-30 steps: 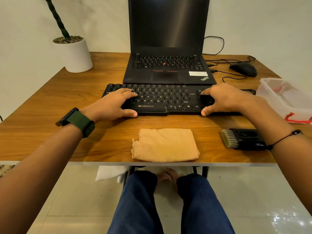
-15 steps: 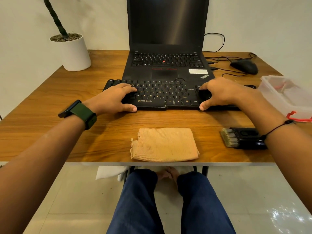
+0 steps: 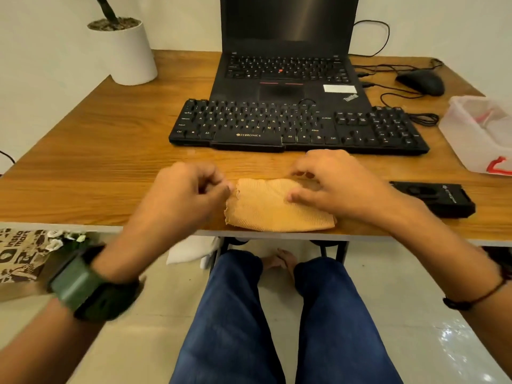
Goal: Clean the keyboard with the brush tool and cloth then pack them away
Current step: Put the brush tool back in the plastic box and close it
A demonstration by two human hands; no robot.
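Orange ribbed cloth [image 3: 273, 209] lies folded at the near edge of the wooden tabletop [image 3: 91, 162], straight in front of the person. In the head view, the two hands meet at it. The right hand [image 3: 336, 187] is over the cloth's right part, its fingers bent down onto the fabric and the thumb touching the weave; whether it already pinches the cloth I cannot tell. The left hand [image 3: 182, 198] is blurred, its fingers curled loosely beside the cloth's left corner, and it seems to hold nothing. A green-strapped watch [image 3: 83, 286] sits on the left wrist.

Beyond the cloth, the black keyboard [image 3: 296, 126] lies flat across the tabletop, with its far edge up against the front of the open laptop [image 3: 288, 70]. The black brush tool [image 3: 440, 198] lies to the right of the cloth, partly hidden by the right forearm. Farther right is a clear plastic box [image 3: 479, 128] with a red clasp. A mouse [image 3: 421, 83] and a white plant pot [image 3: 124, 51] stand toward the back.
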